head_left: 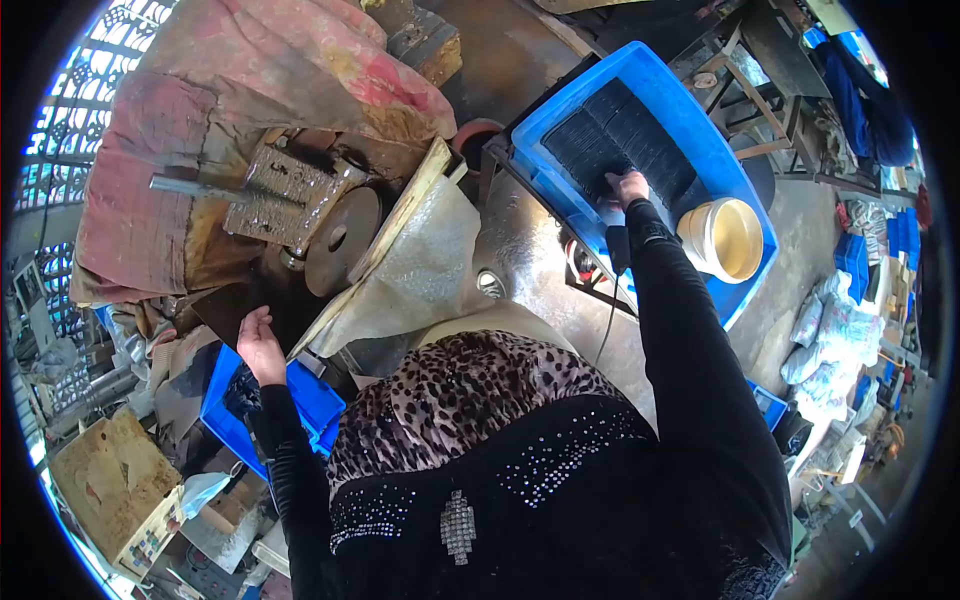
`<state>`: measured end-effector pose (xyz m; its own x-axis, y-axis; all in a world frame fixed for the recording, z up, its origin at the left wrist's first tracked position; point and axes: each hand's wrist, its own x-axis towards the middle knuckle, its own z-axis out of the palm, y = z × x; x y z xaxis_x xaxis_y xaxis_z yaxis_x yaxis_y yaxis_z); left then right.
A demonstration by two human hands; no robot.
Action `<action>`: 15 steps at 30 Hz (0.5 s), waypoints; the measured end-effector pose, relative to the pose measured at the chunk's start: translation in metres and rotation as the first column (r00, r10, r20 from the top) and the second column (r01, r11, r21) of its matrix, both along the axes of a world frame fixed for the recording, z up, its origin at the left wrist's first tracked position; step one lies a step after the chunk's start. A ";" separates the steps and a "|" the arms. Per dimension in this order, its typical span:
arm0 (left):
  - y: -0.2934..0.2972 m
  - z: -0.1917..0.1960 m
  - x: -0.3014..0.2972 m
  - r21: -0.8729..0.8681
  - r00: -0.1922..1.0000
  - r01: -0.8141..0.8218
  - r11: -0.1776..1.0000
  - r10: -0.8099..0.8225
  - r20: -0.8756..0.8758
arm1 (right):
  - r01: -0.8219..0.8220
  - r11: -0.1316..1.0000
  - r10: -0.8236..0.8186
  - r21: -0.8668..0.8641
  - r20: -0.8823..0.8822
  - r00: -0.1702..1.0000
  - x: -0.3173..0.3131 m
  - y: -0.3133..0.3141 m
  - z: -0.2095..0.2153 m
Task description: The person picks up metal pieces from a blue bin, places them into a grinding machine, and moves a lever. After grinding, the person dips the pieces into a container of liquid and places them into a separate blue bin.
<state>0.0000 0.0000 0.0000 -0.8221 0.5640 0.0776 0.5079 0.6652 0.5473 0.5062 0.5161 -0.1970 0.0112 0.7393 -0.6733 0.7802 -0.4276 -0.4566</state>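
Note:
My right hand reaches into a blue plastic tub, its fingers closed at the near edge of the rows of thin black strips packed inside. The fingertips pinch at a strip there, partly hidden by the hand. At the left, my left hand has loosely curved fingers and seems to hold nothing. It is beside a dark flat panel, below a machine with a round grinding wheel. Whether the fingertips touch the panel is hard to see. A wet metal block is mounted behind the wheel.
A cream bucket stands in the tub's near right corner. Stained cloth drapes the machine, and a plastic-covered board slants before me. A blue crate lies below my left hand. A cable hangs beneath the tub.

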 end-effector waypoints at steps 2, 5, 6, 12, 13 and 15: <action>0.000 0.002 0.000 0.003 1.000 -0.020 1.000 0.020 0.018 | -0.197 0.970 0.189 0.140 0.070 0.980 0.007 0.010 -0.023; -0.014 0.002 0.000 0.022 0.996 0.021 1.000 -0.019 -0.093 | -0.421 0.848 0.283 0.322 0.398 0.873 0.001 0.022 -0.039; -0.010 -0.004 0.000 0.053 0.997 0.018 0.998 -0.014 -0.071 | -0.547 0.766 0.392 0.336 0.430 0.813 0.003 0.030 -0.039; 0.019 0.003 0.013 0.031 0.967 0.106 0.994 -0.096 -0.238 | -0.778 0.580 0.603 0.241 0.515 0.609 0.072 0.063 -0.018; 0.016 0.007 0.017 0.051 0.966 0.063 0.997 -0.048 -0.253 | -0.851 0.426 0.603 0.307 0.605 0.520 0.082 0.075 -0.002; 0.016 0.011 0.020 0.081 0.982 0.023 0.996 -0.007 -0.191 | -0.897 0.228 0.590 0.379 0.679 0.437 0.036 0.074 0.029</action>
<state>0.0202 0.0164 0.0105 -0.7796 0.5610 0.2784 0.6173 0.6134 0.4926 0.5423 0.5898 -0.1677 -0.7045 0.6967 -0.1352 0.6930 0.7164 0.0811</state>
